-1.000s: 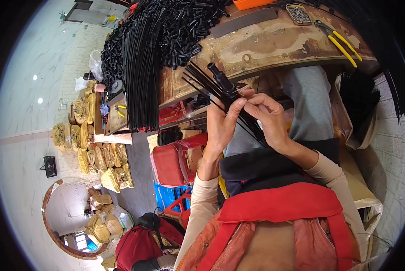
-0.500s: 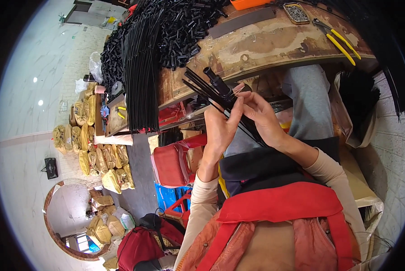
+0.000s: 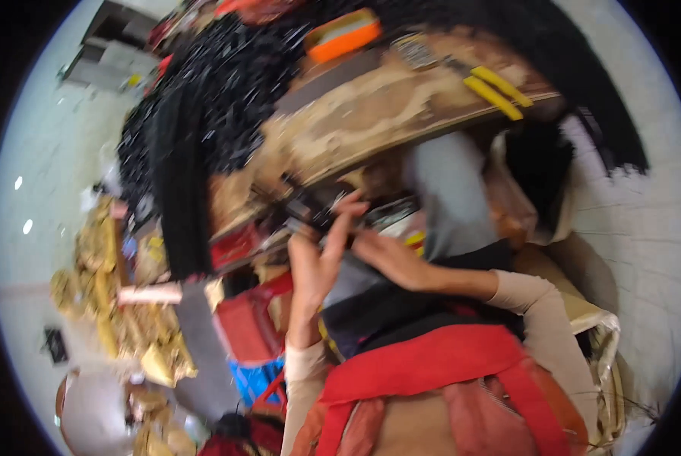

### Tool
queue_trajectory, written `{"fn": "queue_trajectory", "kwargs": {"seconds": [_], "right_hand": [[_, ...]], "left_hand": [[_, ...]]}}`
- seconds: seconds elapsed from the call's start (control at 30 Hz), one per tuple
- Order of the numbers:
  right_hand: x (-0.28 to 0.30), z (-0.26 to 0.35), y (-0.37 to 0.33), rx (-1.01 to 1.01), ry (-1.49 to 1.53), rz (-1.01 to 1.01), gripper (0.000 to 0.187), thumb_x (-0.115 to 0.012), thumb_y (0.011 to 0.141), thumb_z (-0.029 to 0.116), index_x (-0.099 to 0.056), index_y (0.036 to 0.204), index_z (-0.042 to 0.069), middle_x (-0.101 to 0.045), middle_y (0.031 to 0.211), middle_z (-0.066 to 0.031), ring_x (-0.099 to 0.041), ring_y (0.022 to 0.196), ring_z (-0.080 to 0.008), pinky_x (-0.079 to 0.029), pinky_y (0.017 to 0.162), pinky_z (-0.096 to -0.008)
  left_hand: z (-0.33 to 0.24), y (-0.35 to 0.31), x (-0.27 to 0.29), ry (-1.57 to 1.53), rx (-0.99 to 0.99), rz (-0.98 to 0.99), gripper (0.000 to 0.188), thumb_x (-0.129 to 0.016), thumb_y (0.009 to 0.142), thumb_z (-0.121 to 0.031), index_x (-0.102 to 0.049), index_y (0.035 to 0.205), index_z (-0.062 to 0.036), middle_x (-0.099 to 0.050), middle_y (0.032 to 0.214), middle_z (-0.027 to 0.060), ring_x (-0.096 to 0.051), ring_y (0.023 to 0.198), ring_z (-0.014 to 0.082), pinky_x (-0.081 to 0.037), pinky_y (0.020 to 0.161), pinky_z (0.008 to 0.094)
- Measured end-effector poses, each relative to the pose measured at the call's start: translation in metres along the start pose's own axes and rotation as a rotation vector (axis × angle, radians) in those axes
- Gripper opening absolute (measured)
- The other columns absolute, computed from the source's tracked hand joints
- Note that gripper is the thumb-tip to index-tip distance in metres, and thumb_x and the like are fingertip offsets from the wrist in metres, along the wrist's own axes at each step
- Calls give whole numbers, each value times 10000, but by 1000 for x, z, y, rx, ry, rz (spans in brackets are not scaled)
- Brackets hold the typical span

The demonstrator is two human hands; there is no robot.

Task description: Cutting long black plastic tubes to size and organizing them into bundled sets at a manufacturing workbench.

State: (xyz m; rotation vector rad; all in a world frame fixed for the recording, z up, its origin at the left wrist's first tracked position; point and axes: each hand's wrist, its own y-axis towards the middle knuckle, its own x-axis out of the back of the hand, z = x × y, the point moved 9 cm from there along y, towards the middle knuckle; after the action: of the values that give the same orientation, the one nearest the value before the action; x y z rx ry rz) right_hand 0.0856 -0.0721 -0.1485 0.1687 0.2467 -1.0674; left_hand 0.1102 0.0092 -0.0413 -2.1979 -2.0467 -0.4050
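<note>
Motion blur smears this moment. My left hand [image 3: 314, 266] is closed round a small bundle of thin black strips with a black tubular piece [image 3: 310, 207] at its upper end. The bundle is tilted up and left, just short of the table's front edge. Close beside it on the right is my right hand [image 3: 392, 257], its fingers bent toward the left hand. Those fingertips are smeared and partly hidden, so I cannot make out whether they grip anything.
A worn wooden table [image 3: 356, 114] bears a heap of short black tubes [image 3: 226, 83], a hanging sheaf of long black strips [image 3: 181, 182], an orange box [image 3: 344, 38], a small tray of metal bits [image 3: 414, 53] and yellow-handled pliers [image 3: 496, 91]. A red seat [image 3: 249, 323] stands at left.
The whole view has shifted, so the table and hands lie further left. My right hand has drawn its fingertips back from the tubular piece and sits lower beside my left hand.
</note>
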Motion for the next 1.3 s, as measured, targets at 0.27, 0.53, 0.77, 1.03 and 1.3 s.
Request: {"fn": "queue_trajectory", "kwargs": {"seconds": [0.27,0.53,0.77,1.03,1.3], "right_hand": [[212,177,6,298,-1706,-715,512,-687,834,299,-562,1226,-4,-544,1166,-199,-493,1082,-359,-402,932,-468],[270,175,33,590,-1499,-625,373,-574,947,319,-557,1140,1,-580,981,-133,-548,947,-256,-423,839,-340],[142,118,-15,-460,-333,186,344,-473,994,274,-559,1172,-8,-595,742,-3,-556,643,-78,-418,576,-201],[66,141,-36,114,-1074,156,550,-610,821,-33,-502,1347,83,-523,1100,-176,-527,1014,-342,-420,914,-432],[54,158,-26,441,-1424,-17,644,-641,772,23,-464,1386,100,-514,1058,-150,-520,997,-319,-417,874,-424]], "left_hand": [[14,1,-34,-385,67,118,112,-488,947,-73,-548,896,6,-607,692,53,-583,666,131,-475,657,272],[26,5,-57,-846,106,100,276,-628,895,-51,-543,1153,-2,-490,732,-28,-407,586,48,-326,525,217],[31,-7,-41,-620,242,10,201,-659,888,-94,-571,1035,9,-455,665,-13,-365,537,69,-262,492,238],[22,-3,-51,-775,114,85,586,-698,898,-329,-512,1305,49,-434,690,-65,-368,598,34,-281,537,204],[16,-8,-50,-631,107,79,652,-673,901,-401,-468,1333,43,-379,658,-68,-334,587,50,-254,543,229]]}}
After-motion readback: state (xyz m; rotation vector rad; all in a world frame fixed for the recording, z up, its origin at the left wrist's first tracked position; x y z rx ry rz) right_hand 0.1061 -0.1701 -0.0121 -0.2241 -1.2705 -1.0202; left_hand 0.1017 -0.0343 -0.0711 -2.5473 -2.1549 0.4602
